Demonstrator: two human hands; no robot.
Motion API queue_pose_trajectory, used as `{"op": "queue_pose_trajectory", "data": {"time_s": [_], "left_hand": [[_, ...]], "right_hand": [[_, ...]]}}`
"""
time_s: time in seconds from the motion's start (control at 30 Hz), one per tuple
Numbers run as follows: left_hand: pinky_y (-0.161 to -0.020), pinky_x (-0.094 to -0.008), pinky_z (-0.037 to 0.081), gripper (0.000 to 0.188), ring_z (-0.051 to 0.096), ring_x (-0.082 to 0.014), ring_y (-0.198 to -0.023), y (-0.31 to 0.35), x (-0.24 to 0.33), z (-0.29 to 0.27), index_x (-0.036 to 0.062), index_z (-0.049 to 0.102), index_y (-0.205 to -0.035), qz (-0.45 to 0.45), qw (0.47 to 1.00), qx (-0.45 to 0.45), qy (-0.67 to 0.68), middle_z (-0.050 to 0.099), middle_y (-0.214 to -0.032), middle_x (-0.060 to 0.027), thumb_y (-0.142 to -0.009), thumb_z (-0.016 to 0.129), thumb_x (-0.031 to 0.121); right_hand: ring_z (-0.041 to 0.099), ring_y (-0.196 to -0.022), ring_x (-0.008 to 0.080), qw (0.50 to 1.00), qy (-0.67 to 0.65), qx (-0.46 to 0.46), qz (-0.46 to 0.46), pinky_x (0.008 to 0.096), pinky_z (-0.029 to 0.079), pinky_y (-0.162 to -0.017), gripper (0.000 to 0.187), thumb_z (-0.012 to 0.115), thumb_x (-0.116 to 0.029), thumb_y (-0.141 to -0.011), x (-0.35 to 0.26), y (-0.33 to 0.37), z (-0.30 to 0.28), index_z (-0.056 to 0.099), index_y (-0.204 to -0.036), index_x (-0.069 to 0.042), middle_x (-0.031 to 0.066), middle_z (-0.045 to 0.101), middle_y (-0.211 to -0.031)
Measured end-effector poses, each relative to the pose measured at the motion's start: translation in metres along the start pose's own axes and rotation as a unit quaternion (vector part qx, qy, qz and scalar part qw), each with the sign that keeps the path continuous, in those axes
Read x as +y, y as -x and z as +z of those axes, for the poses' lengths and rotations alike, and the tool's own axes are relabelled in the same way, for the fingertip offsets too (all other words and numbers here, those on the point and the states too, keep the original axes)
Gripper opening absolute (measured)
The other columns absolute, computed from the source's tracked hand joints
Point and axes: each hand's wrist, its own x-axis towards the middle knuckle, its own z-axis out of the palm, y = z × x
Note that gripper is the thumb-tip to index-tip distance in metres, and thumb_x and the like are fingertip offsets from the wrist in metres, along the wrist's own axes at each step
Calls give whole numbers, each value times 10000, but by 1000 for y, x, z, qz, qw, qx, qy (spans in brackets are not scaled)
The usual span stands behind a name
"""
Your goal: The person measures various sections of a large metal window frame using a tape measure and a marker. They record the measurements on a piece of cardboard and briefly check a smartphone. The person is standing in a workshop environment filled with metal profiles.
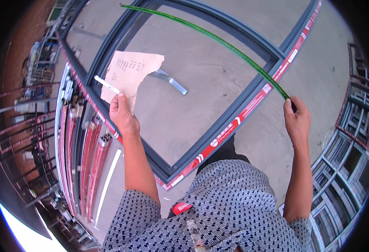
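Observation:
Between the fingers of my left hand (124,114) are a white pen (106,85) and a torn piece of cardboard (136,63) with handwriting on it. My right hand (298,122) is closed on the near end of a green tape measure (218,40). Its long, bowed blade runs up and left across a dark grey window frame (230,113), toward the far side. Red printed film covers the frame's outer faces. Most of the tape's case, if there is one, is hidden in my right palm.
A metal bracket-like piece (176,85) shows beyond the cardboard, inside the frame's opening. Long red-wrapped profiles (92,164) lie in a stack at left. Racks holding grey frame pieces (340,180) line the right side. Concrete floor (260,138) lies below.

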Motion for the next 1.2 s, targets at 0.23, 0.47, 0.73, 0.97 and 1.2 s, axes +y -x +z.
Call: {"op": "queue_pose_trajectory", "data": {"time_s": [0.23,0.47,0.73,0.97,1.2], "left_hand": [[-816,-272,550,174,690,-149,-896,58,-9,-67,-6,653,-1067,11,993,116,-23,723,-1032,-91,-994,673,151],[-814,-253,527,161,671,-128,-882,77,-18,-70,13,673,-1025,15,988,152,-17,722,-1010,-66,-985,694,167],[-812,-246,524,182,657,-119,-883,51,-16,-38,0,648,-1033,47,992,118,21,708,-1002,-69,-979,707,163],[-811,-251,514,179,644,-117,-870,15,-30,-55,9,639,-995,22,991,133,18,699,-978,-62,-973,717,168],[-777,-236,487,165,608,-90,-836,8,-48,-65,20,642,-970,-23,991,129,-20,677,-931,-29,-968,720,165]], "right_hand": [[607,-709,351,999,-22,-21,-26,436,472,-676,227,640,-189,-936,26,28,18,691,-975,29,215,631,-775],[625,-748,375,998,11,-38,-47,460,490,-695,206,659,-207,-926,44,61,36,718,-983,-18,195,656,-802],[619,-844,347,997,48,-36,-50,451,495,-757,168,659,-191,-931,31,93,47,712,-973,-37,149,658,-845],[614,-840,323,998,41,-1,-44,431,500,-773,157,656,-168,-933,12,119,50,717,-984,-32,135,661,-852],[610,-837,315,997,73,-12,1,416,499,-765,145,658,-137,-927,9,139,27,718,-1000,-26,139,666,-867]]}}
